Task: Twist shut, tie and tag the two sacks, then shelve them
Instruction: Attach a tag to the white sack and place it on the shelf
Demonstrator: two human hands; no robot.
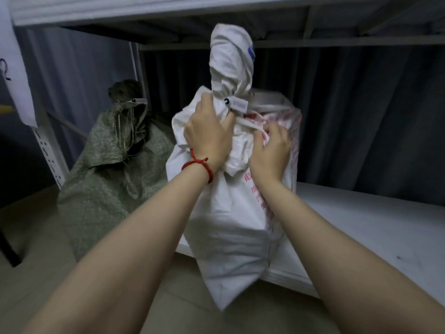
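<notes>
A white woven sack (228, 225) with red print is held up in front of the low shelf board, its bottom corner hanging over the board's front edge. Its neck (231, 61) is twisted into an upright roll, tied with a white strip, and a white tag (238, 104) hangs at the tie. My left hand (207, 136), with a red string at the wrist, grips the sack just under the neck. My right hand (272, 145) clutches the sack's side by the tie. A green woven sack (108, 179), tied and tagged at its neck, stands at the left.
The white shelf board (373, 232) stretches to the right, with a dark curtain behind it. An upper shelf (168, 10) runs overhead. A perforated white upright (48, 153) stands at the left. Tiled floor lies below.
</notes>
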